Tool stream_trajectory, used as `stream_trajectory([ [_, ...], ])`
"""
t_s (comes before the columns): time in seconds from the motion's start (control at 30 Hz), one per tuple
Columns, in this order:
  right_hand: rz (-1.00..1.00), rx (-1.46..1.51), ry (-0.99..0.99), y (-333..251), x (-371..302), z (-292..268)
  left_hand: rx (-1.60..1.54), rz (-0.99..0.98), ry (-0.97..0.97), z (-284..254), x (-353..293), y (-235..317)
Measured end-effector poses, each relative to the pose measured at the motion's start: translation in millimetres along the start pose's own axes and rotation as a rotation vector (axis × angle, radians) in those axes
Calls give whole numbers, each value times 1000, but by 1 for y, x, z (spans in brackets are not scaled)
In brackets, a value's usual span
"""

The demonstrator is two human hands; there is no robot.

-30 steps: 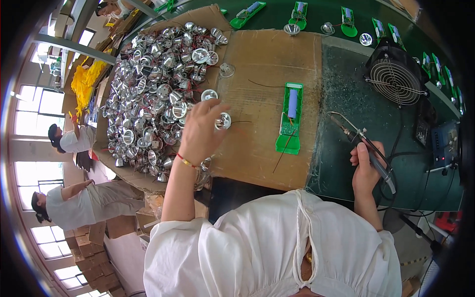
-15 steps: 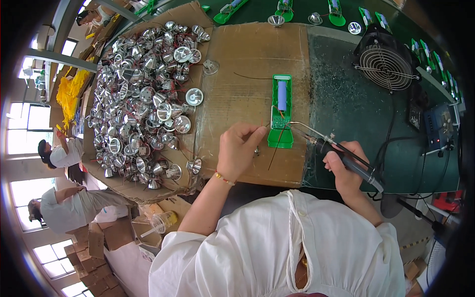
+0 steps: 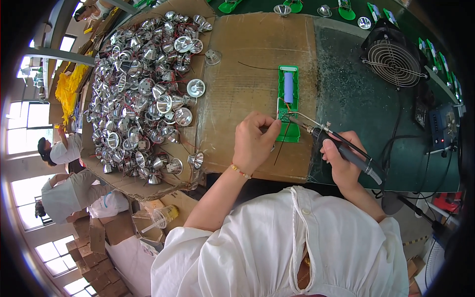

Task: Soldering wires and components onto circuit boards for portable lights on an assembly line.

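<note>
My left hand [image 3: 255,141] is closed in a pinch at the left edge of a green plastic housing [image 3: 292,133]. A thin wire appears to be between the fingertips, mostly hidden by them. A small shiny bit shows beneath that hand. My right hand [image 3: 344,161] grips a soldering iron [image 3: 346,153] with a thin curved metal tube alongside. Its tip meets or hovers over the small circuit board [image 3: 287,116] in the housing; I cannot tell which. Above the board lies a purple cylindrical battery [image 3: 288,88]. A dark wire [image 3: 281,148] trails from the board toward me.
Silver reflectors with red wires [image 3: 143,94] fill a cardboard box on the left. Brown cardboard [image 3: 247,49] lies under the work. A fan [image 3: 394,62] and a blue soldering station [image 3: 443,126] stand right. More green housings [image 3: 346,11] line the far edge. People [image 3: 67,148] are farther left.
My left hand has moved right and up, closer to the circuit board. The iron's tip stays near the board. The view has shifted slightly, so the housing appears higher and farther right.
</note>
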State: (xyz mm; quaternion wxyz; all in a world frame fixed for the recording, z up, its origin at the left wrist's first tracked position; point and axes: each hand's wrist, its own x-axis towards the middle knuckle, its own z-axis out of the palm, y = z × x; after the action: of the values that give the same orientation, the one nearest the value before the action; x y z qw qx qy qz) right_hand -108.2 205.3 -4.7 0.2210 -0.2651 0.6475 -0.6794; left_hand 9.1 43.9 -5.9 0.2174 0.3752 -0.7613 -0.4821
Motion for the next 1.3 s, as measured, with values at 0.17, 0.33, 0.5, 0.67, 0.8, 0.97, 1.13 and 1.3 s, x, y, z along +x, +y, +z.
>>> stream_trajectory([
  [0.17, 56, 0, -15, 2, 2, -1, 20, -24, 17, 2, -2, 2],
  [0.33, 28, -27, -48, 5, 3, -2, 7, -60, 22, 5, -2, 6],
  [0.5, 116, 47, 24, -1, 0, 0, 3, -48, 44, 5, -1, 5],
  [0.67, 80, 66, 48, -7, -1, -3, 10, -20, 34, 4, -2, 6],
  [0.8, 54, 45, 23, -4, -1, -1, 2, -28, 29, 4, -3, 5],
  [0.97, -56, -116, -36, 2, -1, -4, -9, -37, 18, 6, -3, 7],
  [1.13, 29, 15, 58, -3, -2, -2, 33, -32, 20, 5, 2, 2],
  [1.3, -23, 57, 49, -3, -3, -9, 1, -44, 38, 2, 3, 1],
])
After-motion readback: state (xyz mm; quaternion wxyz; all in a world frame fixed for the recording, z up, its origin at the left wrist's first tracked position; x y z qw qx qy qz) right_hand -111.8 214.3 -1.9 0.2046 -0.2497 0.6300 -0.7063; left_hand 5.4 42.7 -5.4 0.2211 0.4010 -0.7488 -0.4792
